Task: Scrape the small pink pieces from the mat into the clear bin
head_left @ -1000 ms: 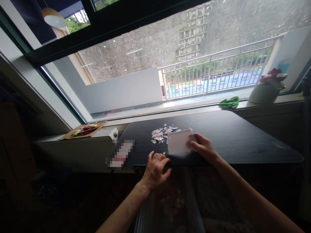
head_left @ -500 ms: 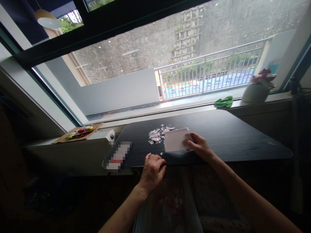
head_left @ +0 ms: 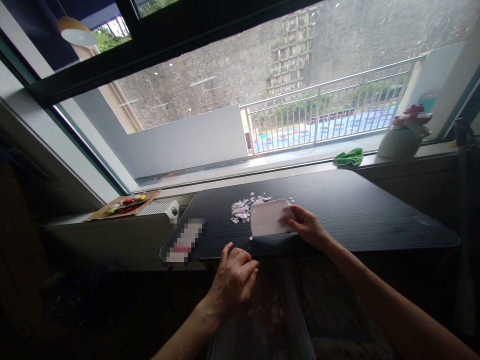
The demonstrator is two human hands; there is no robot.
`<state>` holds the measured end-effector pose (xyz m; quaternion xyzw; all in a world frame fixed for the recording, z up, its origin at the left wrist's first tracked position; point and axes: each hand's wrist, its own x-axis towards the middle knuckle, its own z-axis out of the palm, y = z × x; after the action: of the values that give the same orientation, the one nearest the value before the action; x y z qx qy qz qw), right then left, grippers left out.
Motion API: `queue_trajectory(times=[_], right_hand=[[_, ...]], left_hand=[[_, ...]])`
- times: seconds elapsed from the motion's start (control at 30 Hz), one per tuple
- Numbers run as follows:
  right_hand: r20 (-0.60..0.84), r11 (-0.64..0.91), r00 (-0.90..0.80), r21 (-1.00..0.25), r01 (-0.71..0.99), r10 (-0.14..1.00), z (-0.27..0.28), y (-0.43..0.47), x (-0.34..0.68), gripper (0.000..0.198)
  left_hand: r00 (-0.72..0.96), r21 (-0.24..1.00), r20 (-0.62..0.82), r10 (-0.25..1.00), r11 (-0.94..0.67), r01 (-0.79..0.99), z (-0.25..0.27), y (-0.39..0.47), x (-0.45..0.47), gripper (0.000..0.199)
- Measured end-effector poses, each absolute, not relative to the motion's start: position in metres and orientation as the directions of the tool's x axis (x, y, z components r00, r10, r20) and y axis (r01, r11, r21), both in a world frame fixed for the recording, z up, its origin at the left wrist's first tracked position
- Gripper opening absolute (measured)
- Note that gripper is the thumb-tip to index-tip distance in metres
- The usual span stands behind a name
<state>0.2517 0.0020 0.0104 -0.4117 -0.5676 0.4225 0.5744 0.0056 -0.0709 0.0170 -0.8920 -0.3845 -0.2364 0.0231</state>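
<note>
My right hand (head_left: 308, 226) grips the right end of a white rectangular card (head_left: 267, 218) with rounded corners, thumb lying on its face. The card tilts over the tabletop, its left side beside a pile of small white scraps (head_left: 241, 208) and covering part of it. One loose scrap (head_left: 251, 238) lies below the card's lower left corner. My left hand (head_left: 235, 274) hangs just off the table's near edge, above a clear plastic bin. Its fingers are loosely bent, the index finger apart from the others, and I see nothing in them.
The dark table (head_left: 360, 215) stands against the window. Below its near edge, the clear bin (head_left: 300, 320) has pale scraps inside. A blurred-out item (head_left: 184, 240) lies at the table's left end. A green cloth (head_left: 349, 157) and a pale container (head_left: 399, 138) sit on the sill.
My left hand has drawn back from the table's edge toward me, and its index finger has lifted away from the others. The card has shifted slightly left in my right hand.
</note>
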Motion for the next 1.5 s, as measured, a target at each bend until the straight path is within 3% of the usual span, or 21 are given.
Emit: queue_trajectory(times=[0.27,0.57,0.67,0.93,1.27,1.5], right_hand=[[0.278,0.279,-0.031,-0.956,0.088,0.96,0.015,0.007,0.246,0.029],[0.15,0.086,0.181,-0.943,0.321,0.972,0.037,-0.032,0.348,0.033],[0.114,0.038,0.24,-0.953,0.301,0.964,0.038,-0.04,0.382,0.031],[-0.029,-0.077,0.343,-0.989,0.127,0.939,0.033,-0.033,0.383,0.015],[-0.125,-0.144,0.262,-0.988,0.054,0.957,0.036,-0.043,0.382,0.021],[-0.118,-0.139,0.205,-0.986,0.089,0.972,0.033,-0.045,0.382,0.027]], left_hand=[[0.39,0.284,0.443,0.807,-0.539,0.793,0.031,-0.02,-0.017,0.026],[0.176,0.316,0.354,0.919,-0.295,0.902,0.013,0.022,0.002,0.018],[0.127,0.275,0.372,0.919,-0.24,0.931,0.008,0.021,0.011,0.019],[0.162,0.217,0.432,0.887,-0.276,0.936,0.003,0.02,0.008,0.021],[0.166,0.208,0.447,0.879,-0.282,0.936,0.003,0.021,0.006,0.022],[0.171,0.202,0.461,0.871,-0.29,0.935,0.002,0.021,0.006,0.022]])
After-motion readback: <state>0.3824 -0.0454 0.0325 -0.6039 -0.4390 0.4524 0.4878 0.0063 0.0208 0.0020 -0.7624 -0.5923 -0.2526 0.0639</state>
